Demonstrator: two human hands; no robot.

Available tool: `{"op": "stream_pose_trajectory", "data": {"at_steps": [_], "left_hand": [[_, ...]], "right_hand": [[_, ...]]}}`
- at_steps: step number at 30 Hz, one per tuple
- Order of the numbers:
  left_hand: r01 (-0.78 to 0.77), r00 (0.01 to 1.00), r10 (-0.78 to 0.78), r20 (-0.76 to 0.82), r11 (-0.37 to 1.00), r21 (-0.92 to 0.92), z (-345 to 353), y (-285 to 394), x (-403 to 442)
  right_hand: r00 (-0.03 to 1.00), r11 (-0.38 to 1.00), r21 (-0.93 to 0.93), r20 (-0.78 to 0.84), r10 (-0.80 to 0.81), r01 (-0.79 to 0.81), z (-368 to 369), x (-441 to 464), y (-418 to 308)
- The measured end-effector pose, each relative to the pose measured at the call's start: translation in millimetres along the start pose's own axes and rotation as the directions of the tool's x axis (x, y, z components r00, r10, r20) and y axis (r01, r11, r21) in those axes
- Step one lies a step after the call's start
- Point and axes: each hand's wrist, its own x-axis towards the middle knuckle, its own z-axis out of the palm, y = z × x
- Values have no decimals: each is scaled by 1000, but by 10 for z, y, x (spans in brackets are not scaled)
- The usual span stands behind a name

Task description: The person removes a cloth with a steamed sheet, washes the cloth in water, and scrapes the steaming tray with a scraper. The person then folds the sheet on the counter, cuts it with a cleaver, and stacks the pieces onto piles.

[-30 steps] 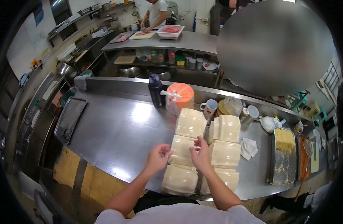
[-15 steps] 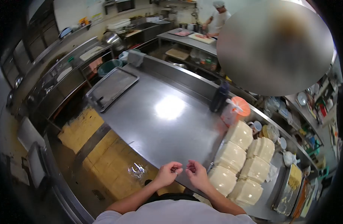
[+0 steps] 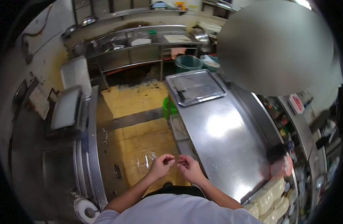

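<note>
My left hand (image 3: 160,166) and my right hand (image 3: 190,168) are held close together in front of my body, a small gap between them. The fingers of both are curled in towards the thumbs; whatever they may pinch is too small to make out. Both hands hover over the tiled floor, by the near edge of the steel table (image 3: 223,149). A metal tray (image 3: 205,89) lies at the table's far end, with what looks like a cleaver (image 3: 182,93) on it. Pale, shiny wrapped blocks (image 3: 266,198) sit at the table's right end.
Green bins (image 3: 188,63) stand beyond the tray, and a bright green bucket (image 3: 170,108) is beside the table. Wet yellow tiles (image 3: 141,142) form the aisle. Steel equipment (image 3: 59,164) lines the left side. A steel counter (image 3: 130,54) runs along the back.
My view has swung left, so the table, tray and wrapped blocks sit farther right. Both hands stay close together with curled fingers, now over the aisle beside the table.
</note>
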Motion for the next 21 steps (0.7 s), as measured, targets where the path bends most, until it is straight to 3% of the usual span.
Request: {"op": "stream_pose_trajectory", "data": {"at_steps": [6, 9, 13, 17, 19, 21], "left_hand": [[78, 980, -95, -173, 992, -100, -485, -190, 174], [104, 968, -131, -216, 986, -134, -584, -393, 549], [138, 964, -162, -212, 983, -125, -715, -480, 1236], [147, 965, -166, -201, 983, -107, -843, -371, 2048], [175, 962, -187, -197, 982, -76, -955, -241, 2408], [199, 953, -205, -222, 979, -49, -1091, -103, 2707]], "right_hand": [[994, 997, -61, 106, -35, 42, 144, 915, -242], [994, 994, -68, 81, -79, 85, 107, 1576, -196], [991, 993, -67, -80, -106, 100, -174, 2782, -44], [941, 908, -395, -233, -246, 139, -641, 4080, 235], [927, 845, -531, -280, -249, 66, -834, 4756, 472], [949, 792, -606, -286, -137, -68, -918, 5220, 449]]}}
